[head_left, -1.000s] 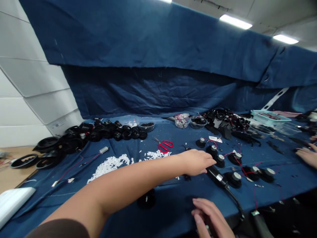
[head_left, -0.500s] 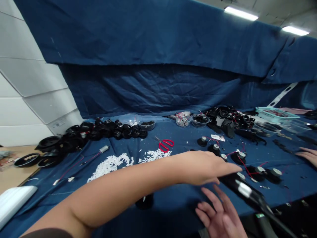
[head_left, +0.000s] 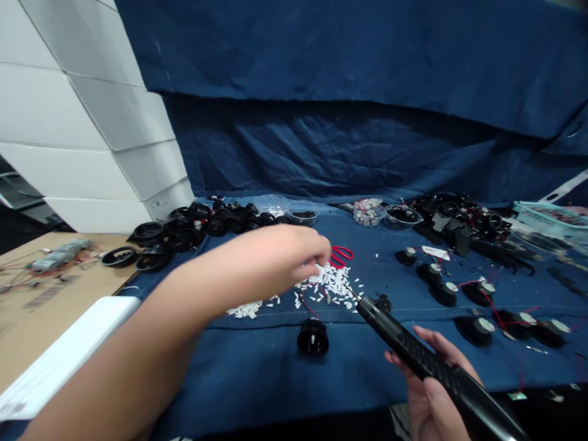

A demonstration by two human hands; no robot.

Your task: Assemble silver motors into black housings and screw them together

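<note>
The right hand (head_left: 429,398) has its fingers wrapped round a black tool (head_left: 413,352), whose tip is over the counter (head_left: 257,380) near a round black part (head_left: 312,335). The left hand (head_left: 294,251) hovers above white bits (head_left: 333,283) with fingers curled, grip unclear, and partly hides red scissors (head_left: 342,254). Wired motors (head_left: 443,293) lie to the right.

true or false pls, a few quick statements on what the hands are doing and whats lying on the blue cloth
1. The right hand holds a black rod-shaped tool. True.
2. The scissors have blue handles. False: the handles are red.
3. The left hand reaches out over the pile of small white pieces. True.
4. The black round part in front of that pile sits inside a clear bowl. False: it stands by itself on the blue cloth.
5. The tool's tip points back at the person. False: it points away, toward the white pieces.
</note>
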